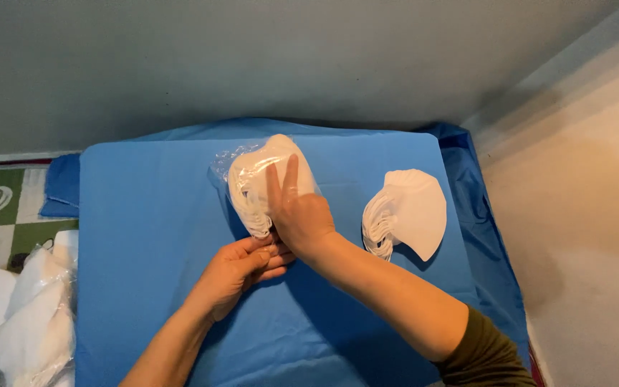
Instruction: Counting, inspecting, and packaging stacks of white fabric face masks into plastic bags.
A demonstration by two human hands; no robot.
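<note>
With the right hand (299, 211) fingers flat atop the bagged mask stack (263, 183) and the left hand (241, 269) pinching its lower edge, the clear film could slip, spilling masks.

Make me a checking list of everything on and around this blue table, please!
Surface: table under a smooth blue cover, which hangs over the far and right edges.
Job's things: stack of white masks in a clear bag, lying on the cover.
Clutter: second stack of white masks, unbagged, to the right, apart from the hands.
Grippers: right hand lies flat on the bag, two fingers spread; left hand pinches the bag's near end.
Cables: nothing seen.
Surroundings: grey wall behind; beige wall at right; white bundles in plastic on a green and white patterned floor at left.
</note>
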